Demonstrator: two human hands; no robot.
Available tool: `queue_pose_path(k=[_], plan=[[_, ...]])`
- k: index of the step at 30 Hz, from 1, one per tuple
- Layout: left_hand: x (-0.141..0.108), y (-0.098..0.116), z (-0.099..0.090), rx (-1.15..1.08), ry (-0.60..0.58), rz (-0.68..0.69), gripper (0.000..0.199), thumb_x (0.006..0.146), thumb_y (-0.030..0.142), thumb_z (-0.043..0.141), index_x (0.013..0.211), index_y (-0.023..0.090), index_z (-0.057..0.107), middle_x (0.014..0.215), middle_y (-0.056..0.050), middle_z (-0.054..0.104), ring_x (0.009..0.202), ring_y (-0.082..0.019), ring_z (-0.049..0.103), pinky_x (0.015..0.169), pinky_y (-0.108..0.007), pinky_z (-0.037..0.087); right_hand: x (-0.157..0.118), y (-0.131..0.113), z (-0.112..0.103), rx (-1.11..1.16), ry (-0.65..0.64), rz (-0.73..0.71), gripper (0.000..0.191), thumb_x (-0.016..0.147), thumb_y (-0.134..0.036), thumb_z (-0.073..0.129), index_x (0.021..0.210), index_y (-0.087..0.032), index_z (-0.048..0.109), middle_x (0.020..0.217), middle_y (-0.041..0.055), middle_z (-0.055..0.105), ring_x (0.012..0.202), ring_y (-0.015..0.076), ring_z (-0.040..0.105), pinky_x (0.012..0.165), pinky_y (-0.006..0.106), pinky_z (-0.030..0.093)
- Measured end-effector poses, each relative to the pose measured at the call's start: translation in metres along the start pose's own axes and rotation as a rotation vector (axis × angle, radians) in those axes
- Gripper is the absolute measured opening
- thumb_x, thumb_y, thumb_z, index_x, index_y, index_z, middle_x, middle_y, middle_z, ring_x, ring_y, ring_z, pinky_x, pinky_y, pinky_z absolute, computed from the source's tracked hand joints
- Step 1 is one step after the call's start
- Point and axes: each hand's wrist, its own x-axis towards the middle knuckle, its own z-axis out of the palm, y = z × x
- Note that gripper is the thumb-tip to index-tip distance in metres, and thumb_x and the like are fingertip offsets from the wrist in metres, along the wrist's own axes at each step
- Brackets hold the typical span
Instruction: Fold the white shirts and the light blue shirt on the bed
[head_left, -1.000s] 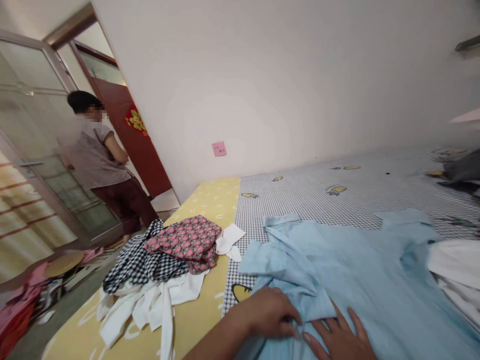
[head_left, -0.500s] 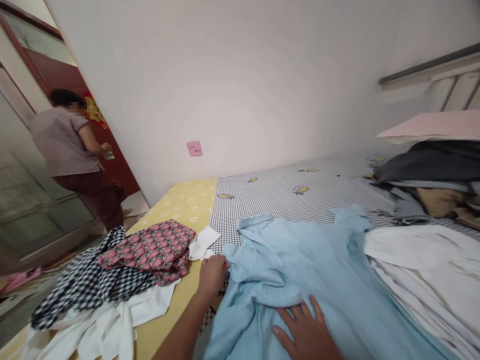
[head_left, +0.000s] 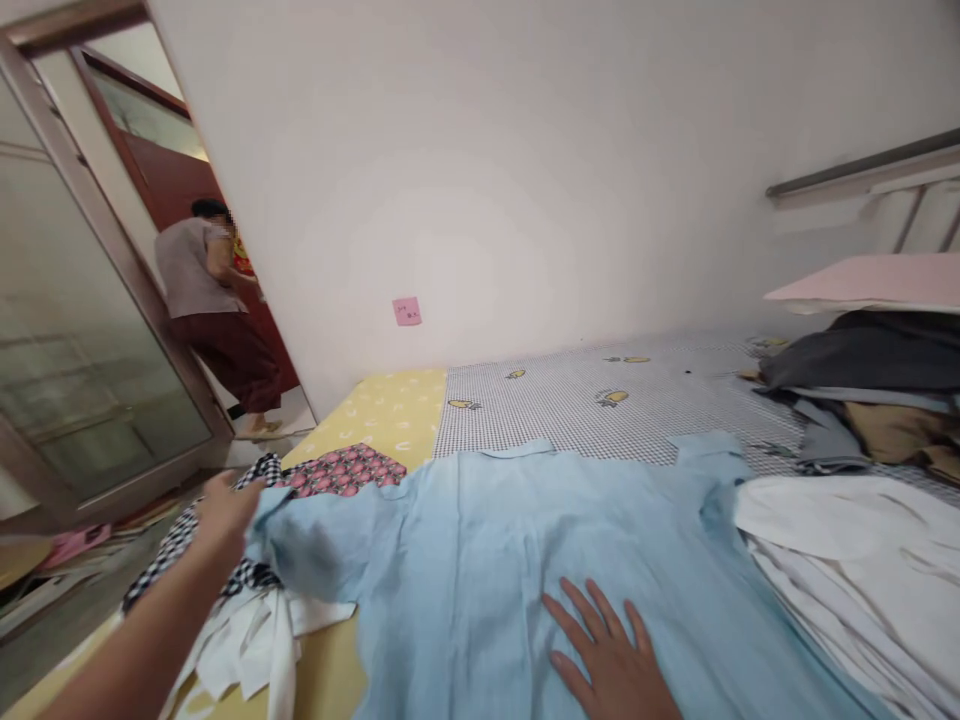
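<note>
A light blue shirt (head_left: 480,560) lies spread over the bed, its collar toward the wall. My left hand (head_left: 227,508) is closed on the end of its left sleeve, which is stretched out over other clothes. My right hand (head_left: 611,650) lies flat on the shirt's body, fingers spread. Beneath and beside the stretched sleeve are a red-pink patterned cloth (head_left: 349,470), a black-and-white checked garment (head_left: 169,550) and a white garment (head_left: 240,640).
White folded clothes (head_left: 862,540) lie at the right, with a stack of dark clothes (head_left: 862,350) behind them. The bed sheet (head_left: 555,400) meets the wall, where a pink note (head_left: 406,311) hangs. A person (head_left: 214,300) stands by the red door at the left.
My left hand has pulled the shirt's sleeve out to the left, opening the bunched side flat over the patterned cloth. My right hand has stayed on the shirt. The view has shifted somewhat.
</note>
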Motion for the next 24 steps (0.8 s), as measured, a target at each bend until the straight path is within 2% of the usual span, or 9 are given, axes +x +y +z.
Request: queue_pose_path(k=[2, 4, 6, 8, 11, 14, 17, 20, 24], plan=[[-0.05, 0.012, 0.019, 0.004, -0.05, 0.011, 0.038, 0.088, 0.02, 0.047, 0.12, 0.006, 0.062, 0.124, -0.021, 0.066, 0.118, -0.039, 0.061, 0.094, -0.055, 0.052, 0.001, 0.003, 0.002, -0.015, 0.016, -0.012, 0.049, 0.097, -0.061, 0.042, 0.145, -0.049, 0.041, 0.152, 0.0003, 0.047, 0.14, 0.0392, 0.043, 0.106, 0.076, 0.033], [-0.117, 0.026, 0.043, -0.031, -0.143, 0.164, 0.038, 0.089, 0.022, 0.047, 0.123, 0.021, 0.065, 0.139, -0.012, 0.061, 0.131, -0.031, 0.054, 0.107, -0.05, 0.045, 0.002, 0.006, 0.005, -0.034, 0.03, -0.028, 0.049, 0.097, -0.061, 0.042, 0.145, -0.051, 0.04, 0.151, -0.0007, 0.048, 0.138, 0.0393, 0.046, 0.104, 0.076, 0.037], [-0.183, 0.036, 0.065, -0.091, -0.325, 0.543, 0.045, 0.092, 0.021, 0.042, 0.129, 0.036, 0.062, 0.148, -0.005, 0.056, 0.139, -0.029, 0.048, 0.116, -0.058, 0.032, 0.002, 0.009, 0.009, -0.054, 0.038, -0.042, 0.049, 0.096, -0.061, 0.042, 0.145, -0.053, 0.039, 0.15, -0.0019, 0.049, 0.136, 0.0389, 0.048, 0.102, 0.074, 0.04], [-0.228, 0.041, 0.083, -0.185, -0.723, 0.968, 0.054, 0.094, 0.031, 0.048, 0.144, 0.05, 0.042, 0.159, 0.006, 0.04, 0.148, -0.025, 0.034, 0.123, -0.059, 0.02, 0.001, 0.012, 0.013, -0.075, 0.046, -0.053, 0.049, 0.096, -0.06, 0.043, 0.145, -0.054, 0.038, 0.15, -0.0023, 0.049, 0.135, 0.0386, 0.049, 0.101, 0.074, 0.041], [-0.244, 0.048, 0.108, -0.135, -0.962, 0.837, 0.054, 0.099, 0.046, 0.037, 0.151, 0.045, 0.029, 0.164, 0.004, 0.027, 0.153, -0.027, 0.023, 0.123, -0.064, 0.015, -0.001, 0.014, 0.018, -0.1, 0.065, -0.055, 0.051, 0.096, -0.06, 0.044, 0.146, -0.055, 0.036, 0.151, -0.0028, 0.048, 0.136, 0.0386, 0.048, 0.101, 0.075, 0.04], [-0.228, 0.064, 0.13, 0.01, -0.926, 0.52, 0.055, 0.099, 0.044, 0.033, 0.153, 0.032, 0.033, 0.164, -0.002, 0.025, 0.153, -0.03, 0.018, 0.122, -0.066, 0.014, -0.001, 0.015, 0.022, -0.105, 0.076, -0.05, 0.051, 0.095, -0.06, 0.044, 0.145, -0.055, 0.037, 0.15, -0.003, 0.05, 0.136, 0.0383, 0.049, 0.101, 0.075, 0.038], [-0.226, 0.082, 0.14, 0.04, -0.903, 0.411, 0.058, 0.098, 0.042, 0.033, 0.154, 0.025, 0.032, 0.164, -0.008, 0.024, 0.153, -0.034, 0.017, 0.121, -0.068, 0.014, -0.002, 0.011, 0.018, -0.109, 0.073, -0.026, 0.051, 0.095, -0.061, 0.042, 0.146, -0.052, 0.041, 0.151, -0.0015, 0.051, 0.137, 0.0366, 0.047, 0.105, 0.073, 0.034], [-0.254, 0.083, 0.123, 0.008, -0.934, 0.403, 0.063, 0.098, 0.048, 0.033, 0.155, 0.021, 0.031, 0.165, -0.014, 0.021, 0.153, -0.036, 0.014, 0.121, -0.068, 0.012, -0.004, 0.003, 0.008, -0.125, 0.012, 0.017, 0.053, 0.096, -0.061, 0.036, 0.147, -0.046, 0.044, 0.153, 0.0003, 0.048, 0.142, 0.0347, 0.041, 0.11, 0.071, 0.027], [-0.318, 0.052, 0.06, -0.084, -0.997, 0.471, 0.066, 0.095, 0.053, 0.044, 0.155, 0.034, 0.026, 0.167, -0.006, 0.017, 0.155, -0.031, 0.009, 0.123, -0.065, 0.008, -0.005, -0.009, -0.006, -0.145, -0.13, 0.099, 0.056, 0.098, -0.059, 0.03, 0.151, -0.04, 0.04, 0.16, 0.0005, 0.038, 0.148, 0.0333, 0.03, 0.114, 0.068, 0.02]])
